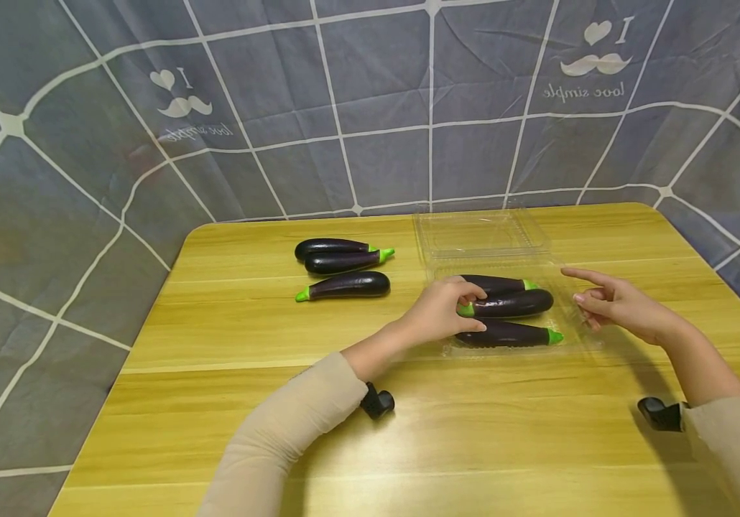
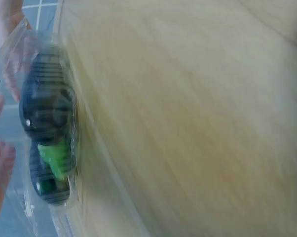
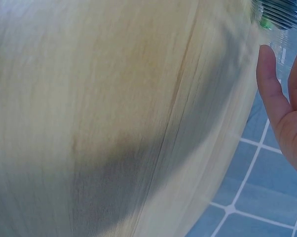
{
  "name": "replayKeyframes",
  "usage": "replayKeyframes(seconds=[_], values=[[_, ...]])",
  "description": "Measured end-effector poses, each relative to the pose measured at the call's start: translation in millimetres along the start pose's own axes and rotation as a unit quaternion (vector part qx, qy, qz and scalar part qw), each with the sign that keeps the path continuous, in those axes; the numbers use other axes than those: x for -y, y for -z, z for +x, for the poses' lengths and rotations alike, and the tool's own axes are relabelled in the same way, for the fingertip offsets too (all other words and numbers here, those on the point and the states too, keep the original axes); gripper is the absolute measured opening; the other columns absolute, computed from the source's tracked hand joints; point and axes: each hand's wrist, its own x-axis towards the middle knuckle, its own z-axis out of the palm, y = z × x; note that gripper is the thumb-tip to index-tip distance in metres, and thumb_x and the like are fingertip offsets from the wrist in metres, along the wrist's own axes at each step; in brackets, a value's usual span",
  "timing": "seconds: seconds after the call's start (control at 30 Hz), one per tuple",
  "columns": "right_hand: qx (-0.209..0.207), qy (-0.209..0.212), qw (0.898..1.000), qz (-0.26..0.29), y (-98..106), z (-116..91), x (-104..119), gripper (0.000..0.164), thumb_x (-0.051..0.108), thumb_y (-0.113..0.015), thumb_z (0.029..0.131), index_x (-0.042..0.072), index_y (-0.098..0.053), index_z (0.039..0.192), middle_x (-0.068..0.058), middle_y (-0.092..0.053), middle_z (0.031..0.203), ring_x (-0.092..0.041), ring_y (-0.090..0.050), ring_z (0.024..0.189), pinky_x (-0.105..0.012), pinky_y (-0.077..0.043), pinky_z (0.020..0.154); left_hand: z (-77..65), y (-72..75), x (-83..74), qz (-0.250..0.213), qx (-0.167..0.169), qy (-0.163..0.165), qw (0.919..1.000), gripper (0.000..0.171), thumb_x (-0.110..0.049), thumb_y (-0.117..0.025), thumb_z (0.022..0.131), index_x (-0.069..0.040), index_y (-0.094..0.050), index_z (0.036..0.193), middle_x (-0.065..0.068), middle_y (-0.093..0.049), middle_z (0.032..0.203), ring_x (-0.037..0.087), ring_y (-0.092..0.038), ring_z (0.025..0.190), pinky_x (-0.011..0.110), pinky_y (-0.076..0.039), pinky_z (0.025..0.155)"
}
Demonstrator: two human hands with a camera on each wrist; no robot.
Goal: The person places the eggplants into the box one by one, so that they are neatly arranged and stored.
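Observation:
A clear plastic clamshell box (image 1: 580,316) lies with its lid folded back, holding a back eggplant (image 1: 493,284), a middle eggplant (image 1: 512,304) and a front eggplant (image 1: 506,333). My left hand (image 1: 437,310) is over the box's left side, thumb and fingers parted around the middle eggplant's green stem end. In the left wrist view, those fingers (image 2: 3,158) show beside the box wall, apart from the blurred eggplants (image 2: 47,108). At the box's right edge hovers my right hand (image 1: 622,305), index finger extended and the others loosely bent, with nothing in it.
Left of the box, two eggplants (image 1: 340,263) lie side by side, with a single eggplant (image 1: 350,285) in front of them. The transparent lid (image 1: 480,233) spreads toward the back edge of the wooden table (image 1: 247,323). A grey checked cloth (image 1: 383,93) hangs behind.

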Motion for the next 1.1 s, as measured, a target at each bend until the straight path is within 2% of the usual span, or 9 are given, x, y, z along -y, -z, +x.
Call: replayKeyframes(seconds=[0.2,0.37,0.53,0.67,0.77,0.93,1.1], values=[[0.002,0.000,1.000,0.003,0,-1,-1,0.048,0.008,-0.042,0.100,0.025,-0.030,0.143,-0.003,-0.042,0.067,-0.020,-0.045,0.055,-0.037,-0.042,0.051,-6.4,10.5,9.1,-0.118,-0.012,0.012,0.9929,0.044,-0.012,-0.076,0.078,0.002,-0.061,0.117,0.014,-0.061,0.106,0.024,-0.059,0.095,0.022,-0.051,0.079],[0.000,0.000,1.000,-0.006,0,-1,-2,0.049,0.009,-0.042,0.100,0.023,-0.028,0.145,-0.003,-0.043,0.065,-0.023,-0.046,0.054,-0.038,-0.043,0.052,-13.4,19.9,19.1,-0.158,-0.038,0.011,0.9866,0.043,-0.008,-0.076,0.078,0.005,-0.060,0.116,0.019,-0.061,0.108,0.030,-0.058,0.096,0.029,-0.052,0.082],[0.001,0.002,1.000,-0.006,1,-1,-2,0.049,0.008,-0.042,0.100,0.024,-0.029,0.144,-0.003,-0.044,0.065,-0.024,-0.046,0.054,-0.037,-0.045,0.053,-23.7,34.2,31.4,-0.151,-0.064,0.013,0.9863,0.043,-0.011,-0.076,0.078,0.004,-0.061,0.116,0.019,-0.061,0.112,0.030,-0.059,0.097,0.029,-0.051,0.083],[0.001,0.000,1.000,-0.001,2,-1,-1,0.049,0.008,-0.042,0.100,0.029,-0.031,0.142,-0.003,-0.045,0.065,-0.023,-0.046,0.054,-0.037,-0.045,0.053,-34.8,47.2,43.5,-0.156,-0.090,0.029,0.9832,0.041,-0.012,-0.075,0.079,0.002,-0.062,0.116,0.018,-0.061,0.111,0.031,-0.059,0.097,0.038,-0.051,0.082],[0.003,-0.001,1.000,0.001,2,-1,-1,0.048,0.009,-0.042,0.100,0.029,-0.031,0.142,-0.003,-0.044,0.065,-0.024,-0.046,0.054,-0.037,-0.045,0.053,-45.2,57.3,51.2,-0.157,-0.107,0.042,0.9808,0.039,-0.012,-0.075,0.079,-0.001,-0.063,0.115,0.018,-0.061,0.110,0.028,-0.059,0.097,0.040,-0.050,0.083],[0.013,0.009,1.000,0.001,3,-1,-1,0.049,0.008,-0.041,0.100,0.028,-0.030,0.143,-0.003,-0.045,0.065,-0.024,-0.046,0.054,-0.038,-0.044,0.053,-62.7,73.7,62.9,-0.155,-0.120,0.061,0.9787,0.039,-0.016,-0.075,0.079,-0.005,-0.064,0.115,0.013,-0.061,0.111,0.026,-0.057,0.100,0.034,-0.049,0.085],[0.015,0.013,1.000,0.003,3,0,-2,0.050,0.007,-0.041,0.100,0.025,-0.029,0.145,-0.003,-0.045,0.065,-0.024,-0.046,0.054,-0.038,-0.044,0.054,-77.5,88.5,76.0,-0.158,-0.135,0.086,0.9744,0.039,-0.015,-0.076,0.079,-0.004,-0.064,0.114,0.014,-0.061,0.114,0.029,-0.056,0.102,0.037,-0.047,0.087]])
